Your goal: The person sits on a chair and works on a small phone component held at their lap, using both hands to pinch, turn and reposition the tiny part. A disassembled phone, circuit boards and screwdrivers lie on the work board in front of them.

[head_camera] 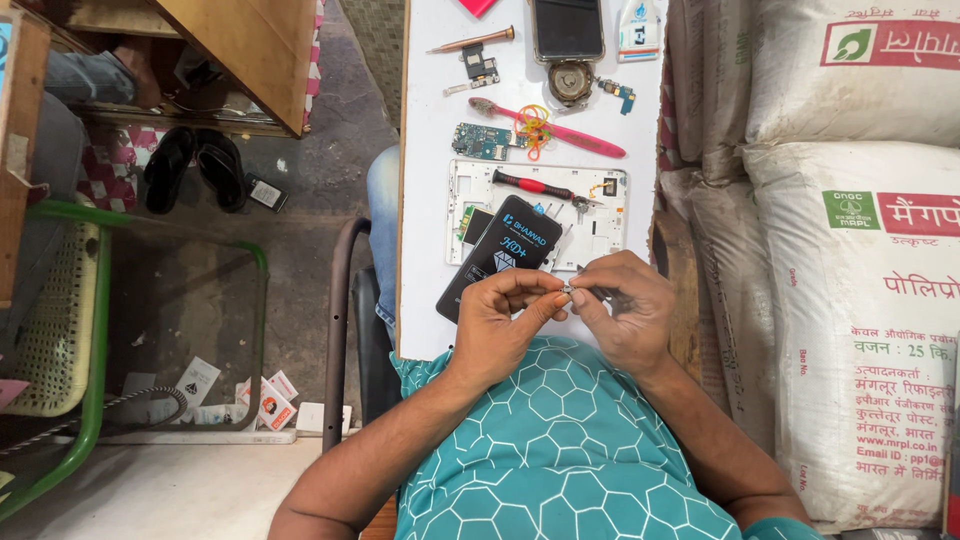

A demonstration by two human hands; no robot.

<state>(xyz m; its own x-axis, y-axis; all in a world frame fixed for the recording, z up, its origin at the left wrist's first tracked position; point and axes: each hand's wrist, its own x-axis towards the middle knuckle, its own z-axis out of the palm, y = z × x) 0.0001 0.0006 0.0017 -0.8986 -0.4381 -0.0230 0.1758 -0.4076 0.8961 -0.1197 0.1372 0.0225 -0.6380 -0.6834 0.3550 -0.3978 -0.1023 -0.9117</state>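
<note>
A tiny silvery part [566, 289], too small to identify, sits at centre frame, pinched between the fingertips of the left hand [500, 322] and the right hand [622, 308], which meet above the near edge of a narrow white worktop [430, 200]. Just beyond the hands, a flat black packet [500, 255] lies tilted across a white device frame [600, 225], with a red-handled screwdriver [532, 185] on that frame. Further up lie a green circuit board [482, 141], a pink toothbrush [560, 128] and a dark-screened phone [567, 28]. Stacked white sacks [860, 250] fill the right of frame. At left, a green-framed chair [70, 300] stands on grey floor, black sandals [195, 165] above it.
</note>
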